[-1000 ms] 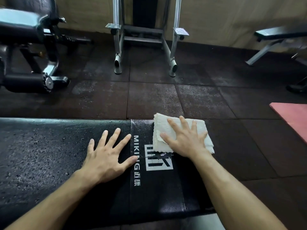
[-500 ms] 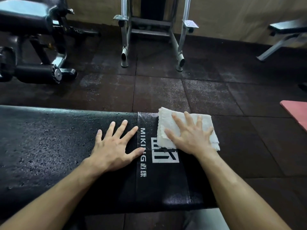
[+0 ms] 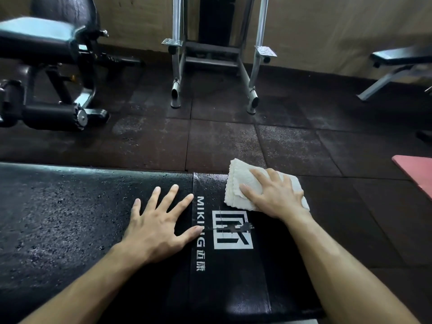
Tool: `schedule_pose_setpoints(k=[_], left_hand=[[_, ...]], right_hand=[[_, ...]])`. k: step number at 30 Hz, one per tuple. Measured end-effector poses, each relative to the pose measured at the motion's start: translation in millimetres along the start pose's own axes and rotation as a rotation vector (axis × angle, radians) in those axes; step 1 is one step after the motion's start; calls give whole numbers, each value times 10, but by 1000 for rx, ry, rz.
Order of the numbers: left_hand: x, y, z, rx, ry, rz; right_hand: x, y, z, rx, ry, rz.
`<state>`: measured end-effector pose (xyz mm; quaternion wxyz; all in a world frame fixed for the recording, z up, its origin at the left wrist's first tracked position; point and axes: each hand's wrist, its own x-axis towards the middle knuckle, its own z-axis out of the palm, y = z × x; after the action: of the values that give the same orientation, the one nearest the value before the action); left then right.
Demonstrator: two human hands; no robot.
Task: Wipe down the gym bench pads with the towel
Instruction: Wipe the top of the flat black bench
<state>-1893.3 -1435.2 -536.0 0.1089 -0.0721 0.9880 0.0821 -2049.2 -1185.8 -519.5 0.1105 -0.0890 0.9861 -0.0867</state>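
Head view. Long black vinyl-covered bench pad (image 3: 70, 230) runs across the lower frame; this is the tabletop for the work. Surface left of the seam is speckled with pale flecks and droplets. The end panel right of the seam carries a white printed logo with the lettering "MIKING" (image 3: 232, 230), scuffed through the middle.

Folded white terry towel (image 3: 238, 181) lies at the far right corner of the pad, its outer edge overhanging toward the floor. Right hand (image 3: 275, 197) lies flat on top of it, fingers extended and spread, pressing rather than gripping; likely so the whole palm drives the cloth against the vinyl.

Left hand (image 3: 159, 223) rests open, fingers splayed, directly on bare pad just left of the seam, holding nothing. Judged purpose: bracing body weight while the other arm wipes.

Containers: none visible.

Surroundings: dark rubber floor tiles (image 3: 222, 143), silver steel rack frame (image 3: 215, 57) by the wall, black padded machine seat (image 3: 35, 40) at left, second bench (image 3: 402, 57) and pink mat (image 3: 416, 169) at right.
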Motion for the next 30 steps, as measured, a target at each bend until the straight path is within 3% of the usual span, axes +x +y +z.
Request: schedule_pose_setpoints(k=[5, 9, 11, 14, 19, 26, 30], left_hand=[[8, 7, 51, -5, 28, -3], [59, 0, 4, -16, 1, -1], [46, -9, 9, -17, -6, 0], [5, 3, 56, -8, 21, 6], [22, 0, 59, 6, 11, 7], [64, 1, 34, -1, 2, 7], [9, 3, 59, 1, 10, 6]], right_hand=[[-340, 168, 170, -38, 80, 3], [19, 65, 11, 14, -32, 17], [-2, 71, 57, -12, -4, -12], [-445, 180, 178, -80, 46, -99], [-1192, 261, 257, -185, -14, -186], [-516, -45, 149, -59, -47, -145], [-1015, 39, 270, -127, 15, -210]])
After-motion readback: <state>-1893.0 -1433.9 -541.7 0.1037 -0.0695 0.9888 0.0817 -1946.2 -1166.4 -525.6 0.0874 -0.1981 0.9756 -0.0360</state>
